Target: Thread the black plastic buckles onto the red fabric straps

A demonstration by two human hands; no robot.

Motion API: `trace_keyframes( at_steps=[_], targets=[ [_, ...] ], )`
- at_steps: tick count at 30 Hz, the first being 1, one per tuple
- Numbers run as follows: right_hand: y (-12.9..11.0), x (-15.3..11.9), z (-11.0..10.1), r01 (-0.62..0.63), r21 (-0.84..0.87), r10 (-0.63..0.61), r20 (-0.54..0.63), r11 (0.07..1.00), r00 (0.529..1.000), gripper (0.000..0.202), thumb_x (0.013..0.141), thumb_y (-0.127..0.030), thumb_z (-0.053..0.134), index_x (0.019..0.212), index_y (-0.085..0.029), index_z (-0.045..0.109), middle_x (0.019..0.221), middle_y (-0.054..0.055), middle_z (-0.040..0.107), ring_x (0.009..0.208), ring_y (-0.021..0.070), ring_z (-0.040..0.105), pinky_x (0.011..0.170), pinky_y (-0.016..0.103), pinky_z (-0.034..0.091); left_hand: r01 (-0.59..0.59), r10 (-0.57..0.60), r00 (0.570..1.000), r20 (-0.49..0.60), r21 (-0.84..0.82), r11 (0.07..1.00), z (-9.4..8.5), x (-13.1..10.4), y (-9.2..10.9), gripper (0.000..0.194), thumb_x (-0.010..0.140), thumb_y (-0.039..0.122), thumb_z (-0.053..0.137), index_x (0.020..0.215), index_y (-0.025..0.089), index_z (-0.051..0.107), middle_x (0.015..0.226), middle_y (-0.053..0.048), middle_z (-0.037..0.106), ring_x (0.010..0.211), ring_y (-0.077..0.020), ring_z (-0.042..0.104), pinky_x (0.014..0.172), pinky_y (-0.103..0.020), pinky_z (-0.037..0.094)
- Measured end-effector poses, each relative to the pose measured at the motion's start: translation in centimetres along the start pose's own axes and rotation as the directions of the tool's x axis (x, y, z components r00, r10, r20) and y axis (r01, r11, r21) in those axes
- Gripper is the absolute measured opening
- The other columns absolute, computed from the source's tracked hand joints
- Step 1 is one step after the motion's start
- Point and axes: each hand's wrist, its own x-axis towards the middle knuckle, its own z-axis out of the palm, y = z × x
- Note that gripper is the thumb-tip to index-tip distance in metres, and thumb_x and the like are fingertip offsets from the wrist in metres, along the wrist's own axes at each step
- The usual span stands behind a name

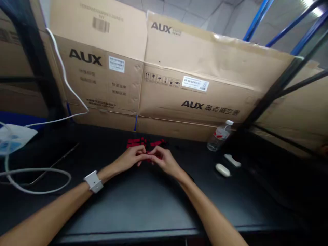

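The landmark is the clear bottle (219, 136) with the white cap, standing upright on the black desk (143, 208). All positions below refer to this bottle, as seen by the wearer.

Left hand (133, 158): located left of the bottle and nearer the wearer. Thumb and fingers are pinched narrow on a small red piece (149, 160). A white wristband (93, 181) is fitted at the wrist.

Right hand (166, 160): located between the left hand and the bottle. Thumb and fingers are also closed narrow on the same red piece. The fingertips of the two hands meet; the fingers hide most of the piece, so its shape cannot be determined.

Red-and-black parts (133, 141): lie on the desk left of the bottle, just beyond the hands.

White oval case (222, 170) and white flat piece (232, 160): lie nearer the wearer than the bottle.

White cable (33, 193): coils well to the left of the bottle.

Cardboard panels (205, 75), printed "AUX": stand upright behind the bottle.
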Motion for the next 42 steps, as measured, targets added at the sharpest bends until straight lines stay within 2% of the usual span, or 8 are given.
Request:
trace_keyframes(
  at_steps=[5,8,13,18,21,28,37,42],
  targets=[
    [-0.6,-0.1,-0.5,0.029,-0.100,-0.017,0.117,0.995,0.993,0.019,0.089,-0.035,0.055,0.085,-0.017,0.058,0.071,-0.001,0.059,0.062,0.0110,0.052,0.059,0.021,0.040,-0.004,-0.005,0.998,0.056,0.146,0.989,-0.2,-0.3,0.5,0.031,0.087,0.046,0.054,0.076,0.017,0.053,0.054,0.005,0.054,0.051,-0.0116,0.049,0.052,-0.021,0.032],
    [-0.6,0.0,-0.2,0.073,-0.173,-0.055,0.105,0.982,0.993,0.015,0.090,-0.031,0.052,0.088,-0.018,0.058,0.076,0.000,0.061,0.065,0.0109,0.054,0.062,0.021,0.041,-0.027,0.013,0.997,0.072,0.195,0.980,-0.3,-0.3,0.6,0.030,0.088,0.045,0.052,0.078,0.017,0.053,0.054,0.005,0.052,0.052,-0.0111,0.047,0.052,-0.021,0.032],
    [-0.8,0.2,0.2,0.140,-0.237,-0.141,0.014,0.961,0.990,0.009,0.091,-0.025,0.051,0.096,-0.019,0.055,0.086,0.001,0.058,0.068,0.0105,0.054,0.066,0.022,0.044,-0.031,0.023,0.996,0.086,0.098,0.995,-0.2,0.0,0.4,0.028,0.088,0.045,0.051,0.084,0.017,0.053,0.066,0.004,0.054,0.056,-0.0108,0.047,0.054,-0.021,0.034],
    [-1.9,-0.2,-0.4,0.257,-0.353,-0.238,0.096,0.900,0.966,0.026,0.084,-0.025,0.062,0.109,-0.021,0.055,0.114,0.007,0.053,0.087,0.0141,0.057,0.081,0.027,0.047,-0.003,0.004,0.997,0.083,-0.013,1.000,-0.6,0.5,-0.3,0.028,0.085,0.044,0.055,0.079,0.017,0.050,0.062,0.006,0.047,0.054,-0.0097,0.043,0.052,-0.020,0.031],
    [-2.0,-0.4,-0.4,0.296,-0.397,-0.270,0.122,0.869,0.955,0.036,0.081,-0.026,0.066,0.115,-0.021,0.053,0.111,0.007,0.055,0.097,0.0175,0.056,0.087,0.030,0.046,0.016,-0.011,0.992,0.129,-0.041,0.999,-0.9,0.4,-0.6,0.030,0.086,0.045,0.053,0.077,0.018,0.048,0.059,0.006,0.044,0.053,-0.0096,0.039,0.051,-0.021,0.029],
    [-1.0,0.0,-0.3,0.330,-0.424,-0.334,0.067,0.843,0.940,0.031,0.082,-0.028,0.065,0.111,-0.018,0.057,0.102,0.007,0.060,0.094,0.0178,0.058,0.086,0.029,0.046,0.023,-0.019,0.982,0.186,-0.019,1.000,-1.6,0.0,-0.2,0.032,0.093,0.047,0.040,0.085,0.017,0.050,0.064,0.004,0.049,0.057,-0.0109,0.042,0.056,-0.022,0.032],
    [-0.6,0.1,-0.9,0.290,-0.390,-0.321,-0.017,0.874,0.947,0.034,0.083,-0.022,0.064,0.117,-0.021,0.058,0.110,0.007,0.061,0.102,0.0173,0.058,0.092,0.030,0.044,-0.029,0.030,0.999,0.040,-0.019,0.999,0.0,0.0,0.2,0.025,0.093,0.042,0.043,0.103,0.019,0.048,0.069,0.003,0.054,0.059,-0.0114,0.044,0.055,-0.022,0.034],
    [-0.8,0.0,-1.1,0.286,-0.376,-0.289,0.049,0.881,0.956,0.034,0.080,-0.028,0.069,0.112,-0.020,0.061,0.101,0.005,0.063,0.093,0.0169,0.059,0.085,0.028,0.046,0.055,-0.033,0.986,0.162,-0.136,0.989,-0.7,0.1,0.1,0.023,0.088,0.041,0.052,0.091,0.018,0.051,0.066,0.003,0.056,0.060,-0.0111,0.048,0.056,-0.022,0.034]
  ],
)
